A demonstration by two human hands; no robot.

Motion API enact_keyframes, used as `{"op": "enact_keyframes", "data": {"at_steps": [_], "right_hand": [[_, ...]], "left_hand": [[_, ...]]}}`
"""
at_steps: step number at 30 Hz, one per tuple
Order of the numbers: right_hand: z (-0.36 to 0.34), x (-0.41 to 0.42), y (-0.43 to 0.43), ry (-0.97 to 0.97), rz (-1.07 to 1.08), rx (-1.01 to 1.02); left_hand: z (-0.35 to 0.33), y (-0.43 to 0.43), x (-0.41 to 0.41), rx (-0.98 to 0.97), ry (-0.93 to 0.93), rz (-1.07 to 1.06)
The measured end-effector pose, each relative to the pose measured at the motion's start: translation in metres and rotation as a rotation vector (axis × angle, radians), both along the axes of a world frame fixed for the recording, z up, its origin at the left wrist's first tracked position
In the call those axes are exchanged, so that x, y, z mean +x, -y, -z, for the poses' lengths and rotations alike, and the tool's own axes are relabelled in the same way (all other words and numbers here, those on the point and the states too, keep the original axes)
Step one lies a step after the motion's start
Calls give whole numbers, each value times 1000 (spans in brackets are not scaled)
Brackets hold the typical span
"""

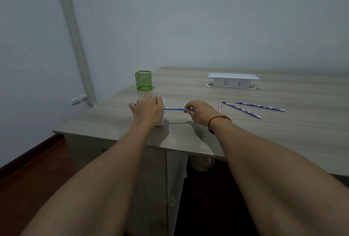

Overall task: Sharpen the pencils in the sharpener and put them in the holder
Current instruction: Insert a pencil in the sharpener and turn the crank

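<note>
A: Blue pencil [174, 109] is held level just off the table [283, 137], near the front edge. Its tip end is in the pink sharpener [162, 121]. Right hand [201, 112] pinches the shaft near the free end, thumb and fingertips curled on it.

B: How will it handle?

A: We judge it light and stiff, with lacquer that makes it a bit slick. The lead is the fragile part. We'd grip closer to the sharpener mouth for less bending load on the tip, and pinch firmly so it doesn't spin in the fingers.

B: Sharpener?

A: Small box, mostly hidden under the left hand [148, 110]. That hand lies over the top, fingers curled down the far side, holding it to the table. It looks light, so we think it slides without that hold. We can't tell if there's a crank.

B: Holder?

A: Green mesh holder [143, 80] stands upright toward the far-left corner, apart from the sharpener. We see nothing inside. It's probably light too, so we'd lower pencils in gently.

B: Queue?

A: Three lie loose on the table to the right. A pale pink pencil [220, 106] is just beside the right hand. A purple pencil [241, 110] and a second purple pencil [260, 106] lie further right. Their tips are too small to judge. The white socket box [233, 81] sits by the far edge, well apart.
</note>
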State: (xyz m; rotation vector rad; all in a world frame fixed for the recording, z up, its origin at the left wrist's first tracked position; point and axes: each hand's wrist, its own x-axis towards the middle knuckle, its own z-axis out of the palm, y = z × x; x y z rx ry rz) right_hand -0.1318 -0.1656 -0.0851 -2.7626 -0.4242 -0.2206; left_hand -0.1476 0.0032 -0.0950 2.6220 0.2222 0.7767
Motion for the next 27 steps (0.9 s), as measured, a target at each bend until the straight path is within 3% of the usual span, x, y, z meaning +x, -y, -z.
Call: {"op": "enact_keyframes", "data": {"at_steps": [15,17,21,24,27], "right_hand": [[-3,-4,-14,23,-32,-13],[-2,-5,-12,11,-44,-29],[-7,-2,-10,51,-14,-108],[-13,-1,-17,109,-11,-177],[-19,-8,-32,128,-92,-165]], "left_hand": [[-2,3,-4,46,-7,-20],[-5,0,-4,-7,-16,36],[-9,-10,-8,-336,-1,259],[-5,-23,-15,-480,92,192],[8,-39,-16,-472,-30,171]]}}
